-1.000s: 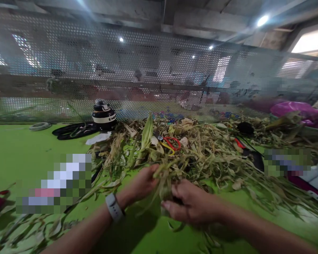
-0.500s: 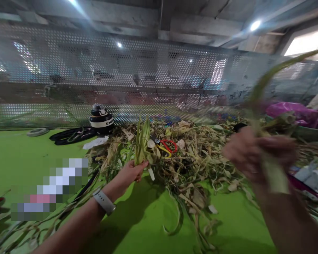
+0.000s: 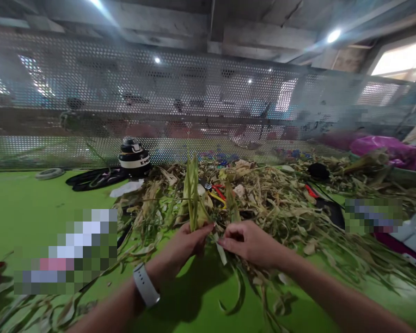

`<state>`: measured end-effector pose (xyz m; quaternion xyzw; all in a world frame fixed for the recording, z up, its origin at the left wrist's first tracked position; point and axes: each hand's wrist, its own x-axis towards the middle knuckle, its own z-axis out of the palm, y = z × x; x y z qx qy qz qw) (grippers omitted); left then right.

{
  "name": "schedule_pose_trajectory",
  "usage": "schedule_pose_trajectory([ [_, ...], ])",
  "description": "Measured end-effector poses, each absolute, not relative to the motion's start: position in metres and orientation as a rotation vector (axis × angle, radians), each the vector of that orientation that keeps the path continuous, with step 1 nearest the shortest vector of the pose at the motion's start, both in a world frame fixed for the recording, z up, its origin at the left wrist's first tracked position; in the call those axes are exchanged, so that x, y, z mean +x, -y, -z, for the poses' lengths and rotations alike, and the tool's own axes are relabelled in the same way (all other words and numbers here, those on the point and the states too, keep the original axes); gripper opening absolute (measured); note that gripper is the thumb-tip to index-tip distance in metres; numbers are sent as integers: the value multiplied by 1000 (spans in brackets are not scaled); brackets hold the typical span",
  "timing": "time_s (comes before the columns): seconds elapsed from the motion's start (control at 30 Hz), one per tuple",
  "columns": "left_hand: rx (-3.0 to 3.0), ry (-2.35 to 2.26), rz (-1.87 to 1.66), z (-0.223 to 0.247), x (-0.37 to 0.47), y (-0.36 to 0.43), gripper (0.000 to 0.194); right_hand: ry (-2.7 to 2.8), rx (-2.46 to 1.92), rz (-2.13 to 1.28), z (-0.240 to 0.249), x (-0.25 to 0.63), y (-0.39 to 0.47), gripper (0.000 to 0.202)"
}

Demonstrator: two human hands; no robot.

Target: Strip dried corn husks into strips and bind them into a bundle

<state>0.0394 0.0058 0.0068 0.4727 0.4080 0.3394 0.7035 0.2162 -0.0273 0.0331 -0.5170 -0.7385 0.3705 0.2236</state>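
My left hand (image 3: pixel 194 238), with a pale watch band on the wrist, is closed round the base of a bunch of upright green-yellow leaves (image 3: pixel 193 199). Close beside it on the right, my right hand (image 3: pixel 244 240) has its fingers curled near a pale strip (image 3: pixel 221 249) hanging below the bunch. Whether it grips anything is too small to make out; a yellowish leaf stands just behind it. Scissors with red and yellow handles (image 3: pixel 217 196) lie behind the hands on a heap of dried leaves (image 3: pixel 270 199).
A black and white bottle (image 3: pixel 135 159) stands at the back left, near black straps (image 3: pixel 97 178) and a grey ring (image 3: pixel 50 174). A magenta bag (image 3: pixel 384 149) sits at the back right. A perforated metal panel (image 3: pixel 194 101) rises behind the green table (image 3: pixel 17 199).
My right hand has come in from the right to beside my left hand, and the thick stalk it held is no longer in it. My left hand has shifted slightly right with the leaves.
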Motion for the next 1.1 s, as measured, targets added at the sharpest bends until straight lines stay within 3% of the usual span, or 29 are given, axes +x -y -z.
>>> schedule_pose_trajectory([
  [0.17,926,-840,-769,1,41,-6,37,1762,-1447,-1327,-25,213,26,32],
  [0.43,855,-805,-775,3,43,-5,37,1610,-1388,-1395,-21,205,29,24],
  [0.53,733,-775,-768,-2,41,-6,28,1440,-1350,-1341,-23,205,27,27],
  [0.67,599,-821,-786,-7,39,-7,33,1244,-1235,-1241,-23,208,24,34],
  [0.87,560,-791,-708,-2,45,0,23,1258,-1215,-1371,-17,202,26,35],
  [1.1,680,-749,-651,0,53,11,34,1315,-1212,-1469,-4,197,27,35],
])
